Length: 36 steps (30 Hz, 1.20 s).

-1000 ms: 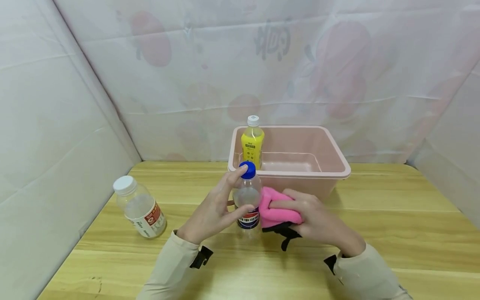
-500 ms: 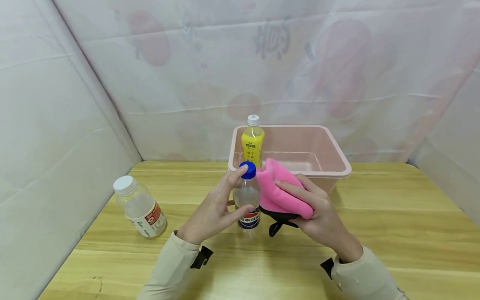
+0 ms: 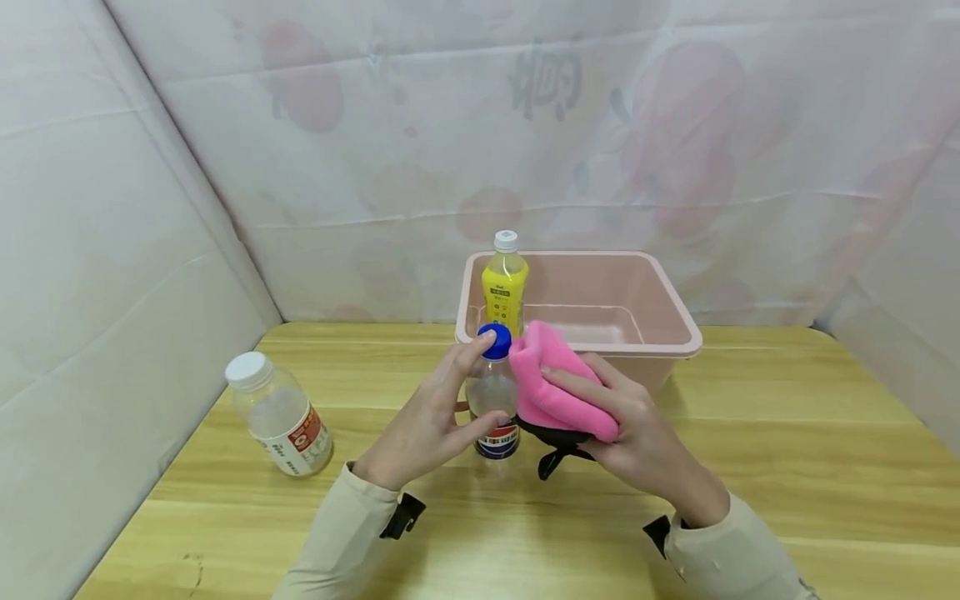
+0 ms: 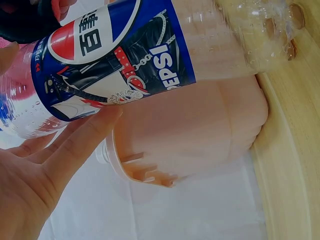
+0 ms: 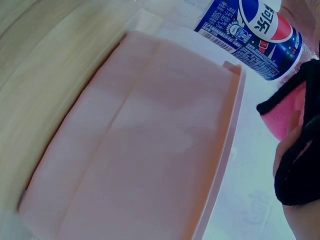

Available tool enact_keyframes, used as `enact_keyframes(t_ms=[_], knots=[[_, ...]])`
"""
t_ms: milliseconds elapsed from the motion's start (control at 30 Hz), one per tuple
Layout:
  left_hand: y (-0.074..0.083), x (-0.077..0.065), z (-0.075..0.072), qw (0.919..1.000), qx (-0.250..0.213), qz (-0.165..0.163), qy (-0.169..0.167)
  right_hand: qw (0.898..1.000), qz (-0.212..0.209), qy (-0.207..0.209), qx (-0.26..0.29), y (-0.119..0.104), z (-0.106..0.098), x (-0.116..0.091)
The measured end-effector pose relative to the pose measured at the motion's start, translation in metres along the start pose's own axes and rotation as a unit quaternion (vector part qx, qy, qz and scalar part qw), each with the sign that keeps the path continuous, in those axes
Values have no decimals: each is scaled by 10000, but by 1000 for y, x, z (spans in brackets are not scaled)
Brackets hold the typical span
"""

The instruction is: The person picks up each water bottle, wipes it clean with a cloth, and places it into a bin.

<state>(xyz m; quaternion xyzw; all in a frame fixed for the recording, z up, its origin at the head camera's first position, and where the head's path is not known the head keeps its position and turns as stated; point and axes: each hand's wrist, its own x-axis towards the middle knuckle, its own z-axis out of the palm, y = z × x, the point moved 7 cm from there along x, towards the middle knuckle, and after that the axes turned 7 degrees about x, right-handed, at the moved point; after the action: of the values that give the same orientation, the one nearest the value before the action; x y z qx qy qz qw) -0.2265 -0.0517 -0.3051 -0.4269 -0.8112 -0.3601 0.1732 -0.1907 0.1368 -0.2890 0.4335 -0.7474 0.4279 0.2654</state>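
A clear Pepsi bottle (image 3: pixel 497 439) with a blue cap stands upright on the table in front of the bin. My left hand (image 3: pixel 427 421) holds it: the index finger lies on the cap and the thumb comes across the front. In the left wrist view, fingers (image 4: pixel 75 145) of that hand touch the side of the Pepsi bottle (image 4: pixel 115 55). With my right hand (image 3: pixel 637 437) I grip a folded pink cloth (image 3: pixel 558 387) with black edging and a black loop. Its left edge meets the bottle's upper right side, partly covering it.
Behind is a pink plastic bin (image 3: pixel 652 371), with a yellow-labelled bottle (image 3: pixel 505 287) upright inside at its left end. To the left, a wide white-capped bottle (image 3: pixel 281 425) stands on the wooden table (image 3: pixel 780 467). White fabric walls (image 3: pixel 375 167) enclose the back and sides.
The pink cloth in my right hand has gone up from beside the bottle's label to its shoulder, then shifted slightly left. My left hand and the bottle stay in place.
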Motion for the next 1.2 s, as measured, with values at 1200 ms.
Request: enact_keyframes(t_ms=[1200], knots=[[2,-1,-1,10000,73,-23,26,9318,1485,-3159,-997,38,47,-32]])
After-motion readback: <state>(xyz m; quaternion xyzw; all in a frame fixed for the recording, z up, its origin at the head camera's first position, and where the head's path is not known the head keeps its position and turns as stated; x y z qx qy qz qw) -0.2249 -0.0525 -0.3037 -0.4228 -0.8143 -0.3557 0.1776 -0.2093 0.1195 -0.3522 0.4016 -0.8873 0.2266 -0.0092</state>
